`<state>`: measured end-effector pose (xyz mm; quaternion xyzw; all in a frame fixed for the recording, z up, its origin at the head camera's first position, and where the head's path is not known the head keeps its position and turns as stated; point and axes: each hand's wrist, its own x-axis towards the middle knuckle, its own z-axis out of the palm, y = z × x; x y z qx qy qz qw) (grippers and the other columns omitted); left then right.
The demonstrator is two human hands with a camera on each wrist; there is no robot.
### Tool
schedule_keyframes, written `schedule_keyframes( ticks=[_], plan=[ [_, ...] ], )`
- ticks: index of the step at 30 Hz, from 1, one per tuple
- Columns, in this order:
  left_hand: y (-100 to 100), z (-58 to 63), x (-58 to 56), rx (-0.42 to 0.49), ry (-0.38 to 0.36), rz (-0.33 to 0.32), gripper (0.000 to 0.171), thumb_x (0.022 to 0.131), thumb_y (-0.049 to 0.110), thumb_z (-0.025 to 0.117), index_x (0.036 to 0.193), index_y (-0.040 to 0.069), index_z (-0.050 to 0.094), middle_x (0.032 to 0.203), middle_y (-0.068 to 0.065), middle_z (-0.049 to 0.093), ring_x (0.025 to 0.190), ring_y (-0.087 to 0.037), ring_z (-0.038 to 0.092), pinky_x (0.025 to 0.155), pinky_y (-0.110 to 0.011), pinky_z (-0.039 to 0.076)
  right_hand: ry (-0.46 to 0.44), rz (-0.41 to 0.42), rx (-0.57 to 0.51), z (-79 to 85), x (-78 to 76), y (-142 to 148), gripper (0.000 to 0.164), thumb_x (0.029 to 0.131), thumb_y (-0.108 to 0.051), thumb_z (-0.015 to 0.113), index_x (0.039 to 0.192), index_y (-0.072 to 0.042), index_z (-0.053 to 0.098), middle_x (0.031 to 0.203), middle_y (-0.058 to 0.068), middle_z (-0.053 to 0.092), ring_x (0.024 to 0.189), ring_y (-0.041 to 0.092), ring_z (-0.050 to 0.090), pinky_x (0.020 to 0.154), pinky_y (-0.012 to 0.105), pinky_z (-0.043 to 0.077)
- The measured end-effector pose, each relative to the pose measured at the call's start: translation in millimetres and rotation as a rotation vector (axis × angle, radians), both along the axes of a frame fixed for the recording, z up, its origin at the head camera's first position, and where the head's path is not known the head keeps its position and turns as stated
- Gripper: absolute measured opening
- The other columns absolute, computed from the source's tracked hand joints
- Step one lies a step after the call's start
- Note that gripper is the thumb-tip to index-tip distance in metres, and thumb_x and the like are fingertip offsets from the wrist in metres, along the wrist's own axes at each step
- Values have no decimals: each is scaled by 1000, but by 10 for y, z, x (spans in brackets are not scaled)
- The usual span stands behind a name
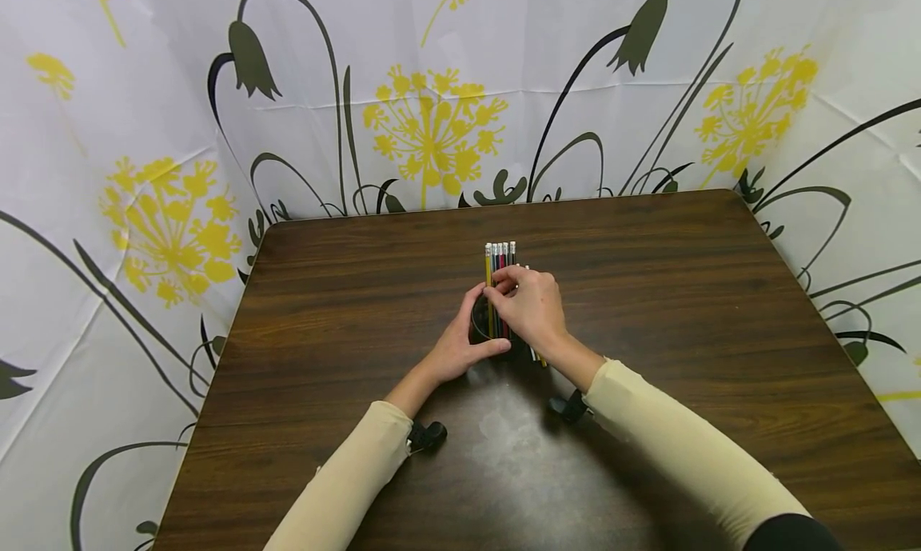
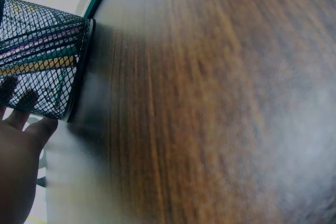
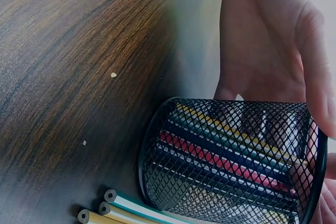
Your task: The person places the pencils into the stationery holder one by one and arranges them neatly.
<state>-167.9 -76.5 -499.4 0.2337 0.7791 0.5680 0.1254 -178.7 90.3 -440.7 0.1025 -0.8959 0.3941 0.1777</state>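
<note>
Closest to me are two pale sleeves, reaching in from the near side of the mesh cup and cut off at the bottom of the head view, one running into something black. A small black device pokes out under each wrist.

The cup stands upright on the brown counter, most of it lost behind hands from above. The left hand is wrapped around its side, thumb at the near face; in the left wrist view the fingers beyond the wall show only as dark shapes through the mesh.

The right hand is over the cup's mouth, its grip pinched on a yellow pencil that stands inside. The exact contact is hard to make out, and some fingertips are out of sight. Beside it in the cup stands a row of pencils, white erasers up; the mesh blurs their lower parts, though a pinkish-red one shows.

Just beside the cup's base lie three loose pencils, mostly covered by the right hand from above and cut off in the right wrist view. Pale specks dot the counter near the base. Behind the cup, past the counter, hangs a flowered curtain.
</note>
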Motion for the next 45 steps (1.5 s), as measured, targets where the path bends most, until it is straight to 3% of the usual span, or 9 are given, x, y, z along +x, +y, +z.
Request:
schedule_keyframes(
  ticks=[15, 17, 21, 28, 31, 35, 38, 42, 45],
  plan=[
    [-7, -8, 0, -26, -2, -2, 89, 87, 40, 74, 153, 39, 14, 156, 1, 28, 142, -20, 26, 111, -55, 23, -16, 5, -7, 24, 1, 11, 13, 82, -18, 80, 87, -7, 75, 71, -2, 70, 61, 9, 66, 56, 29, 52],
    [-3, -5, 1, -29, -6, 2, 88, 87, 38, 74, 153, 39, 14, 156, 0, 27, 142, -21, 27, 111, -56, 23, -6, 12, -11, 44, -3, 34, 11, 83, -18, 79, 85, -8, 75, 70, -2, 70, 60, 8, 64, 55, 28, 51],
    [8, 2, -3, 24, -10, -15, 88, 89, 27, 74, 153, 35, 15, 148, -7, 39, 132, -24, 41, 110, -53, 28, 19, 20, -75, 104, -13, 123, 11, 86, -20, 76, 82, -9, 74, 67, -3, 68, 53, 6, 59, 49, 27, 47],
    [21, 353, 104, 85, -42, -55, 88, 88, 9, 71, 154, 9, 14, 143, -24, 42, 125, -38, 46, 107, -57, 31, 49, -27, -272, 95, -143, 380, 17, 91, -22, 72, 85, -6, 71, 64, 2, 65, 45, 11, 59, 44, 24, 46],
    [20, 361, 106, 95, -45, -67, 88, 88, 8, 71, 154, 9, 13, 143, -25, 40, 125, -39, 46, 106, -58, 32, -30, -66, -289, 1, -213, 494, 19, 92, -24, 70, 88, -6, 71, 67, 8, 67, 48, 21, 63, 46, 26, 48],
    [12, 358, 105, 98, -47, -72, 88, 88, 9, 71, 155, 9, 12, 143, -25, 40, 124, -40, 46, 105, -58, 32, -187, -102, -156, -161, -273, 605, 18, 93, -24, 68, 91, -7, 73, 73, 8, 68, 59, 20, 64, 55, 28, 48],
    [11, 358, 103, 86, -41, -62, 89, 88, 10, 71, 155, 9, 12, 143, -24, 41, 125, -38, 46, 106, -57, 32, -309, -66, -53, -307, -305, 671, 18, 93, -24, 68, 95, -7, 73, 77, 5, 69, 62, 17, 63, 56, 30, 46],
    [12, 370, 106, 68, -47, -62, 89, 89, 12, 71, 155, 10, 11, 144, -23, 40, 126, -36, 46, 108, -56, 30, -446, -13, -12, -485, -343, 732, 22, 94, -25, 69, 102, -5, 72, 82, 6, 70, 60, 15, 66, 52, 29, 50],
    [9, 374, 111, 64, -59, -64, 90, 89, 12, 71, 155, 10, 11, 145, -22, 39, 126, -36, 45, 108, -56, 30, -474, -11, 27, -557, -369, 743, 25, 92, -29, 71, 101, -6, 73, 82, 4, 70, 61, 13, 63, 54, 28, 49]
  ],
)
